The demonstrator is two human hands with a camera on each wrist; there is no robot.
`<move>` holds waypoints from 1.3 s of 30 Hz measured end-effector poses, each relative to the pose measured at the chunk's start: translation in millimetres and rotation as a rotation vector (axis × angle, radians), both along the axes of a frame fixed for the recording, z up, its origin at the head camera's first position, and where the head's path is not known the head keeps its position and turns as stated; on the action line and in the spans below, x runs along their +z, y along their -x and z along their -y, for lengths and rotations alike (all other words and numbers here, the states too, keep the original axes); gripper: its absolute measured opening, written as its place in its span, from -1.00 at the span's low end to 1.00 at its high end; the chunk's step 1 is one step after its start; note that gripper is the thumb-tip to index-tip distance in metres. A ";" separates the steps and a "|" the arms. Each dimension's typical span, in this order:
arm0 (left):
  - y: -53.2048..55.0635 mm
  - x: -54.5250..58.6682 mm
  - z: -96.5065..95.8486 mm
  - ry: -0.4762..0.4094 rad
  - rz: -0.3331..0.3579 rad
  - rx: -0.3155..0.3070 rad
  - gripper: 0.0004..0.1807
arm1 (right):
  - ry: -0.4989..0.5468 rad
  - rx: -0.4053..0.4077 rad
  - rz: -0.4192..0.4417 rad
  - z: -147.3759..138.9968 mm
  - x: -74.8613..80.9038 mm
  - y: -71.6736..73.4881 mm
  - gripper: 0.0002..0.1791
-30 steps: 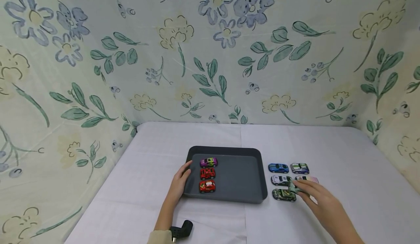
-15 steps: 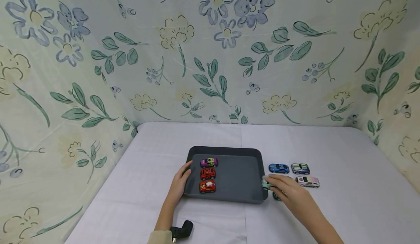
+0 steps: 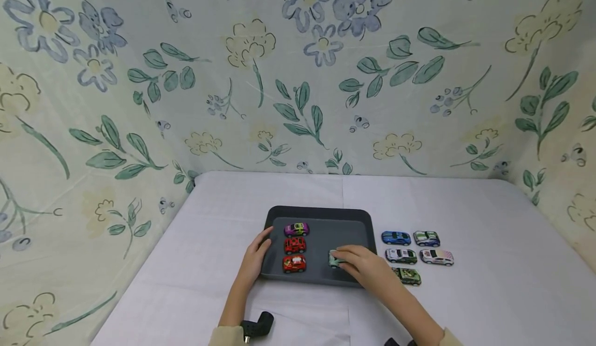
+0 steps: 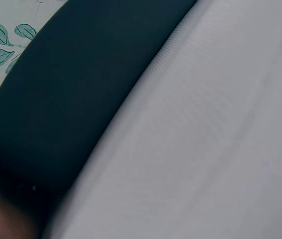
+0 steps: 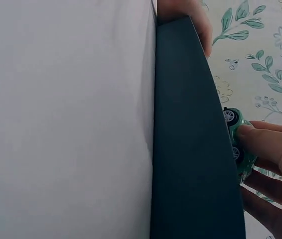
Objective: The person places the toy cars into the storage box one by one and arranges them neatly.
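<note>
Between the thumb and fingers of my right hand [image 3: 370, 268] is a pale green toy car [image 3: 332, 259], held over the right half of the dark grey tray [image 3: 321, 280]. The right wrist view shows the green car's [image 5: 243, 162] wheels just past the tray's side wall [image 5: 191, 134], with the thumb on its flank. My left hand [image 3: 253, 258] holds the tray's left side, fingers over the rim. Inside the tray's left part, a purple toy car [image 3: 296, 229], a red toy car [image 3: 295, 245] and another red toy car [image 3: 294, 264] form a column.
Right of the tray stand a blue car [image 3: 396, 238], a white-and-green car [image 3: 426, 238], a white car [image 3: 401, 256], a pink-and-white car [image 3: 436, 257] and a camouflage car [image 3: 410, 276], partly behind my right forearm. A floral cloth [image 3: 298, 103] hangs behind the white-covered table [image 3: 223, 196].
My right hand has carried the green toy car left from the group of cars, across the tray's right rim and over its floor. The left hand stays at the tray's left side.
</note>
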State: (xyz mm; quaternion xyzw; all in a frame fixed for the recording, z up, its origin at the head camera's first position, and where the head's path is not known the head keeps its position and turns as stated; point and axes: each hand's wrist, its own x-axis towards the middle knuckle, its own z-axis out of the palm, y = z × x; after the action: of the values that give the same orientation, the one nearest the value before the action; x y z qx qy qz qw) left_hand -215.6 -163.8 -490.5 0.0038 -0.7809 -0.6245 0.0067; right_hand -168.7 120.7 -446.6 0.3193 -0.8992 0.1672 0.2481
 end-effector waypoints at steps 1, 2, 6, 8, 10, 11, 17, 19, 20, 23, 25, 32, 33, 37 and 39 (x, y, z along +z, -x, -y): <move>0.1 0.1 0.2 0.001 -0.001 0.000 -0.58 | -0.007 0.011 0.023 3.8 -0.7 1.8 -0.64; 0.2 0.2 0.3 0.000 0.000 0.000 -0.58 | -0.015 0.022 0.050 7.4 -1.3 3.5 -0.65; 0.2 0.3 0.7 -0.002 0.005 0.001 -0.58 | -0.033 0.048 0.186 18.1 -4.2 9.5 -0.68; 0.4 0.1 1.0 -0.005 0.005 -0.002 -0.58 | -0.032 0.064 0.244 21.7 -5.3 12.1 -0.68; 0.7 -0.2 1.2 -0.006 0.002 -0.005 -0.58 | -0.034 0.075 0.287 24.5 -6.5 14.7 -0.68; 0.9 -0.3 1.2 -0.007 -0.001 -0.007 -0.57 | -0.035 0.078 0.302 25.7 -7.1 15.9 -0.68; 1.0 -0.4 1.0 -0.003 -0.001 -0.003 -0.57 | -0.050 0.076 0.391 31.7 -10.8 23.3 -0.72; 1.1 -0.6 0.8 -0.002 0.002 0.003 -0.58 | -0.054 0.074 0.422 33.1 -11.3 24.6 -0.74; 1.1 -0.8 0.8 0.000 0.003 0.005 -0.58 | -0.053 0.074 0.433 33.7 -11.3 25.0 -0.74; 1.2 -1.2 0.7 0.001 0.000 0.002 -0.58 | -0.045 0.071 0.462 35.0 -10.2 24.8 -0.76; 1.1 -0.8 0.6 -0.005 0.002 0.003 -0.58 | -0.048 0.061 0.471 35.7 -9.0 24.1 -0.76; 0.3 0.4 1.9 0.004 -0.010 -0.012 -0.57 | -0.149 0.020 0.385 37.4 -6.2 22.9 -0.72; 0.4 0.1 2.3 0.006 -0.012 -0.014 -0.57 | -0.165 0.020 0.365 37.2 -5.8 22.9 -0.71; 0.5 -0.5 2.7 0.012 -0.022 -0.018 -0.56 | -0.191 0.025 0.309 34.8 -2.0 21.2 -0.64; 0.5 -0.7 2.2 0.007 -0.018 -0.013 -0.57 | -0.192 0.029 0.295 33.1 0.9 19.7 -0.63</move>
State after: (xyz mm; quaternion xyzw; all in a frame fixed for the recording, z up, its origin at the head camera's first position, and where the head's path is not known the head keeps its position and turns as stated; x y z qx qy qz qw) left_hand -216.1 -166.0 -491.2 -0.0070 -0.7829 -0.6220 0.0097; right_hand -188.5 87.6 -445.7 0.3267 -0.9329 0.1290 0.0795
